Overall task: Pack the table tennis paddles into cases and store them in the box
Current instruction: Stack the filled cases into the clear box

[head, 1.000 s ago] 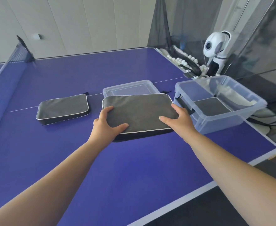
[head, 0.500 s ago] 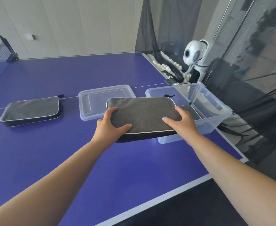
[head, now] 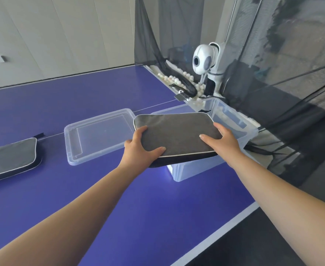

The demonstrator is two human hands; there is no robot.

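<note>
left hand (head: 138,148) gripping near-left corner of grey case (head: 177,135) | right hand (head: 223,141) gripping its right edge | case held over clear box (head: 240,131) | lid (head: 98,135) left of grip | second case (head: 10,158) far left

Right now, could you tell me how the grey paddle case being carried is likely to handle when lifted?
The held case probably stays fairly stiff: it spans flat between the left hand and right hand without sagging. It seems light, since each hand holds only a corner. The fabric surface likely isn't slippery, and its flat shape shouldn't roll when lowered into the clear box.
</note>
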